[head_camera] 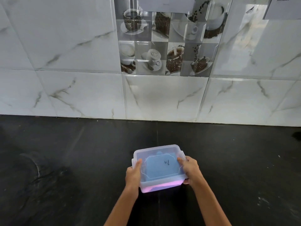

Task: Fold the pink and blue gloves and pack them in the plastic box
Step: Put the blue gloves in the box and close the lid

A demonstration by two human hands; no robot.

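Observation:
A clear plastic box (158, 151) with its lid on rests on the black counter, low in the middle of the view. Through the lid a folded blue glove (160, 168) shows on top. A pink glove (161, 187) glows through the box's near wall, under the blue one. My left hand (133, 176) grips the box's left side with the thumb lying on the lid. On the right side my right hand (189, 170) holds it the same way, thumb on the lid.
The black counter (65, 160) runs to a white marble-tiled wall (162, 98) right behind the box. A panel of coffee-picture tiles (162, 46) sits higher on that wall. A dark object (297, 136) peeks in at the right edge.

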